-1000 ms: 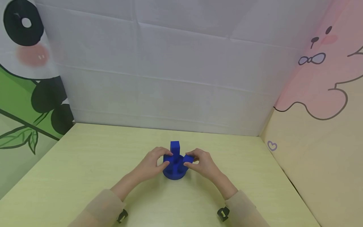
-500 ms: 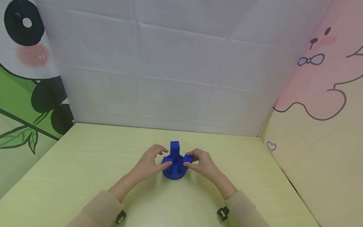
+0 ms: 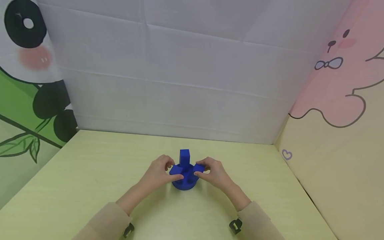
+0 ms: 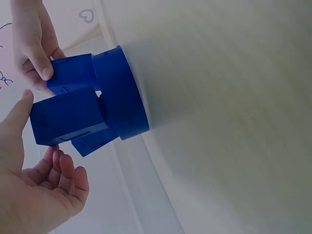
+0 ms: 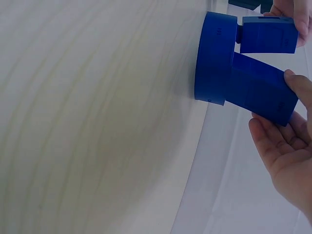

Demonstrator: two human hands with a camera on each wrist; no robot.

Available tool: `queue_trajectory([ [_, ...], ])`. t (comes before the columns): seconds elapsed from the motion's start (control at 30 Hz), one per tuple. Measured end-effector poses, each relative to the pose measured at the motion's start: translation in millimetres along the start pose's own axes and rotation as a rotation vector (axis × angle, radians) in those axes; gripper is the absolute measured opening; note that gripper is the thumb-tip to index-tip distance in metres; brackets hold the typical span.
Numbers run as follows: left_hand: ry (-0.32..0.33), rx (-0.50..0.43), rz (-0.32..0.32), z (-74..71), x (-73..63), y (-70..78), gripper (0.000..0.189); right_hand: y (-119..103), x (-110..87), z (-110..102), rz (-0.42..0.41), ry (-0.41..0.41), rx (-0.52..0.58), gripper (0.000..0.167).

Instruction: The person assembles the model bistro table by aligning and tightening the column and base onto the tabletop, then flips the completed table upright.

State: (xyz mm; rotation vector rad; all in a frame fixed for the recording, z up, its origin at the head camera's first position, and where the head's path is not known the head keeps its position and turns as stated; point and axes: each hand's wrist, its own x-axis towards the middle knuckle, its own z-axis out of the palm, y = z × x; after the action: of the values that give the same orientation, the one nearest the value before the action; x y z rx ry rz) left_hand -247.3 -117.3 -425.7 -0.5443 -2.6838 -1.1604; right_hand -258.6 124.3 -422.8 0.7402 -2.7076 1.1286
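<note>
A round blue base [image 3: 184, 187] stands on the table, with three blue blocks rising from it. My left hand [image 3: 157, 172] pinches the left block [image 3: 176, 169], thumb on the near side and fingers on the far side. In the left wrist view this block [image 4: 68, 117] leans outward, its lower end at the base's rim. The right block [image 3: 198, 167] is pinched between thumb and fingers of my right hand [image 3: 217, 172]; the right wrist view has that block [image 5: 263, 90] tilted out from the base [image 5: 214, 58]. Between them at the back, the third block [image 3: 184, 156] stands upright, untouched.
The pale yellow table [image 3: 105, 166] spreads around the base. A white cloth wall [image 3: 186, 76] closes off the back, with cartoon-printed panels at left and right. Dark wrist straps [image 3: 235, 226] hang by both beige sleeves.
My left fingers came off the left block, then moved back onto it; its top now tilts farther left. My right hand and the right block stay put.
</note>
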Motion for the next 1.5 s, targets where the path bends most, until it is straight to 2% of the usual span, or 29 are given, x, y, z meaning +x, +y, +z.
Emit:
queue_trajectory([
  [0.2,-0.033,0.017,0.123,-9.0,5.6,-4.5,0.045,-1.3,-0.2,-1.6,0.001,0.003,0.009,0.037],
  [0.5,-0.165,0.036,0.23,-20.3,9.7,-10.0,0.039,-1.3,-0.4,-2.3,0.011,-0.002,0.02,0.037],
  [0.77,-0.17,0.097,0.287,-22.2,10.4,-15.3,0.038,-0.3,0.0,-2.0,0.007,0.003,0.016,0.037],
  [0.83,-0.153,0.083,0.272,-20.2,10.6,-15.3,0.042,-0.1,0.3,-1.7,0.003,0.003,0.012,0.037],
  [0.9,-0.123,0.06,0.229,-16.5,10.3,-15.5,0.05,0.0,0.5,-1.3,0.001,0.004,0.008,0.037],
  [1.03,-0.035,0.001,0.031,-6.9,8.4,-11.6,0.069,0.6,1.2,-0.3,-0.004,0.011,-0.001,0.036],
  [1.13,0.018,-0.022,-0.12,-1.6,6.8,-5.8,0.071,1.2,1.5,0.0,-0.009,0.012,-0.002,0.036],
  [1.2,0.028,-0.032,-0.18,0.7,5.6,-2.6,0.068,1.2,1.4,0.0,-0.008,0.012,0.002,0.035],
  [1.33,0.026,-0.035,-0.2,4.9,4.5,-0.9,0.063,1.2,1.0,0.5,-0.008,0.012,0.008,0.035],
  [1.5,0.035,-0.034,-0.151,6.8,5.5,-3.0,0.056,1.1,0.4,1.1,-0.001,0.009,0.009,0.036],
])
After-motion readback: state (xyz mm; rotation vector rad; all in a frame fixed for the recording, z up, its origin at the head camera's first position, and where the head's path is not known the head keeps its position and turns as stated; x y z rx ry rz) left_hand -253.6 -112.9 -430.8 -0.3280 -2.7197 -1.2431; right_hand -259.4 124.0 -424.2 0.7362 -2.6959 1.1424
